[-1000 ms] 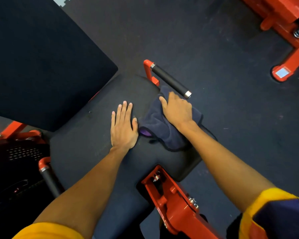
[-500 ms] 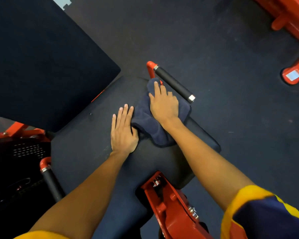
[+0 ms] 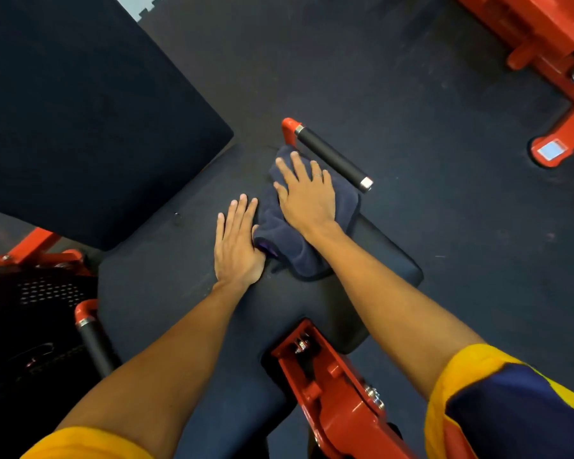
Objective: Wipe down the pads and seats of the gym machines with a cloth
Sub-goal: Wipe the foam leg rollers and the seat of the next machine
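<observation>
Now right hand (image 3: 307,197) (flat) has slid cloth (image 3: 292,250) leftward.

Dim, even light; soft shadows; mostly sharp; wide-angle bending at edges

Gym, red machine frame (image 3: 332,385), padded seat (image 3: 166,293)

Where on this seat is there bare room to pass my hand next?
Bare seat lies left of the left hand, bordered by the back pad and the left handle. A patch sits between the forearms, above the red bracket. Crowded: the far corner by the right handle, where the right hand presses the cloth beside the left hand.
</observation>
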